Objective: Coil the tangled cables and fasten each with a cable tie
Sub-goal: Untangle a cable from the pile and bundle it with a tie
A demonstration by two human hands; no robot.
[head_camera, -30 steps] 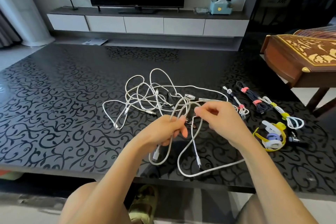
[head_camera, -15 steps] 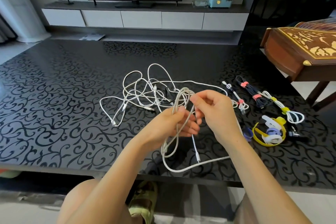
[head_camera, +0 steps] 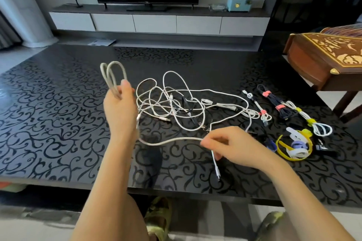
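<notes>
My left hand [head_camera: 120, 106] is raised above the table and grips the loops of a white cable [head_camera: 112, 76] that stand up over its fingers. That cable runs down and across to my right hand [head_camera: 229, 146], which pinches it near its end; the plug [head_camera: 217, 170] hangs below the fingers. A tangle of white and dark cables [head_camera: 180, 103] lies on the black patterned table [head_camera: 58, 123] behind both hands. To the right lie three coiled, tied cables: a thin white one [head_camera: 256, 105], a dark one with pink ties [head_camera: 274, 103] and a white one with yellow ties [head_camera: 309, 121]. Loose cable ties [head_camera: 293, 146] are heaped near my right hand.
A carved wooden instrument [head_camera: 329, 60] stands on legs past the table's right edge. A TV cabinet [head_camera: 156, 21] with a television runs along the far wall. My knees and sandalled feet show below the table's near edge [head_camera: 176, 191].
My left hand has lifted up and to the left with the coiled loops. My right hand has slid down and right along the cable to its end, drawing the cable out between the hands.
</notes>
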